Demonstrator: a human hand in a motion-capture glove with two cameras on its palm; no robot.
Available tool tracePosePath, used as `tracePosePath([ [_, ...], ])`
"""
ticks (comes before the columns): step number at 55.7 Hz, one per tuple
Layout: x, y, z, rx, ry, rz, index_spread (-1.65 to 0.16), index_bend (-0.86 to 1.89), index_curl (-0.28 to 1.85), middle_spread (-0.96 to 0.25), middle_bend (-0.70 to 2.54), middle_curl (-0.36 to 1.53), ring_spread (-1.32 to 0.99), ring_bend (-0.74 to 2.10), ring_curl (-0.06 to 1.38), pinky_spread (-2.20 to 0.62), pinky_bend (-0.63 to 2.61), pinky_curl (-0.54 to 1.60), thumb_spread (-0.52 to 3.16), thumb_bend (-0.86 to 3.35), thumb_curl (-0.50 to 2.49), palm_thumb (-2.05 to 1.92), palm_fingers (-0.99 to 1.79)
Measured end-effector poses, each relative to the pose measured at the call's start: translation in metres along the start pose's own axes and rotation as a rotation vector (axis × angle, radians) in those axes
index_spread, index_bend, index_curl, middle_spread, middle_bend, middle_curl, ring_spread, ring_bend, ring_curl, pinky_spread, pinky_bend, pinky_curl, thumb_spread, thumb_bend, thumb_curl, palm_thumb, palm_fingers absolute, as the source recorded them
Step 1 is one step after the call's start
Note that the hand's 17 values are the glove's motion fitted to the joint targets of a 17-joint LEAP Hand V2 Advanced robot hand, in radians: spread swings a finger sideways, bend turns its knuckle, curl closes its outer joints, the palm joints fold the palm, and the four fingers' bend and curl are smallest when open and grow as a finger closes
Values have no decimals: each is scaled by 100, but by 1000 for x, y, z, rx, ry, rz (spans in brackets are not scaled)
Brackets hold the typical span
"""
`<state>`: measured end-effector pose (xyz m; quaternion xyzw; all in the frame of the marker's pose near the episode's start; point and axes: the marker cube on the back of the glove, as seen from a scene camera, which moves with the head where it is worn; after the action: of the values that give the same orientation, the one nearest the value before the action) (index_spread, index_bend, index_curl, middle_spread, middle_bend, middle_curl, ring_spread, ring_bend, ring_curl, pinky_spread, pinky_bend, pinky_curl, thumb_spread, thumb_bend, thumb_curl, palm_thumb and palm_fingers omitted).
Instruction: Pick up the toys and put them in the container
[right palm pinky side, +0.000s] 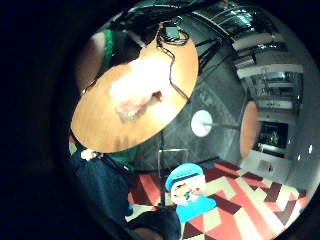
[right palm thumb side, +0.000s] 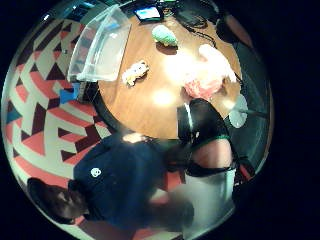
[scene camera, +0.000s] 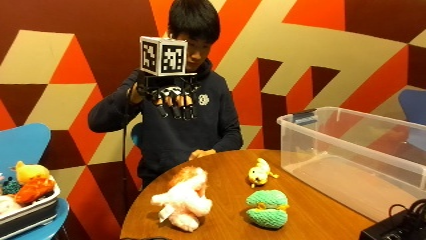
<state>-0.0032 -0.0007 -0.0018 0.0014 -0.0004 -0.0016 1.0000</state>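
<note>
We can read no words, brand names or numbers anywhere; the only sign we find is a small round white emblem (scene camera: 203, 99) on the chest of the person's dark hoodie (scene camera: 174, 131), and its design is too small to make out.

Three toys are sitting on the table (scene camera: 319, 220): one pink-white plush (scene camera: 184, 197), one yellow duck (scene camera: 259, 174), one green knit toy (scene camera: 267, 208). One clear container (scene camera: 353, 150) is standing at three o'clock.
</note>
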Motion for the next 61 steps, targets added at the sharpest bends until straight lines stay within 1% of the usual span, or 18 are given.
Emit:
tracePosePath([
  [5, -11, 0, -6, 10, 1, -16, -13, 23, 10, -2, 26, 8, -3, 20, 5, 0, 47, 14, 76, 23, 7, 26, 38],
  [10, -24, 2, -13, 30, 19, -37, -16, 22, 15, -2, 26, 12, -5, 20, 6, 0, 48, 18, 105, 26, 10, 26, 37],
  [16, -37, 8, -20, 39, 32, -59, -18, 20, 18, -3, 26, 15, -6, 22, 8, 0, 49, 20, 127, 27, 14, 24, 37],
  [23, -47, 16, -29, 69, 40, -83, -20, 19, 21, -3, 27, 18, -7, 25, 10, 0, 49, 22, 142, 28, 18, 22, 37],
  [30, -42, 15, -36, 90, -8, -79, -20, 18, 24, -3, 27, 21, -8, 30, 12, -1, 51, 23, 149, 27, 21, 21, 40],
  [41, -24, 5, -45, 83, 20, -56, -20, 19, 28, -3, 28, 25, -8, 32, 14, -1, 52, 26, 155, 27, 25, 20, 37],
  [43, -19, -2, -44, 90, 24, -64, -21, 18, 29, -2, 26, 26, -8, 30, 14, -1, 54, 27, 156, 27, 25, 19, 34],
  [45, -14, -12, -41, 90, 29, -76, -21, 15, 29, -2, 22, 26, -7, 28, 14, -1, 60, 30, 154, 26, 25, 19, 23],
  [46, -11, -17, -38, 85, 32, -81, -22, 13, 29, -2, 18, 25, -6, 24, 13, 0, 64, 31, 153, 25, 26, 18, 12],
  [47, -8, -23, -35, 75, 34, -86, -22, 13, 29, -2, 15, 25, -6, 23, 14, 0, 67, 33, 152, 24, 26, 18, 7],
  [48, -5, -28, -31, 61, 35, -89, -23, 11, 29, -2, 13, 24, -5, 18, 13, 1, 73, 34, 149, 23, 26, 18, -5],
  [49, -2, -33, -26, 43, 34, -91, -23, 12, 29, -1, 14, 24, -5, 18, 14, 2, 75, 35, 148, 23, 26, 18, -6],
  [54, 18, -66, 13, -101, 12, -92, -25, 9, 25, 0, 4, 20, -2, 14, 11, 4, 90, 37, 138, 16, 26, 13, -27],
  [61, 38, -105, 75, -263, -37, -13, -27, 9, 23, 0, 3, 16, 0, 15, 12, 6, 98, 40, 125, 9, 26, 10, -38],
])
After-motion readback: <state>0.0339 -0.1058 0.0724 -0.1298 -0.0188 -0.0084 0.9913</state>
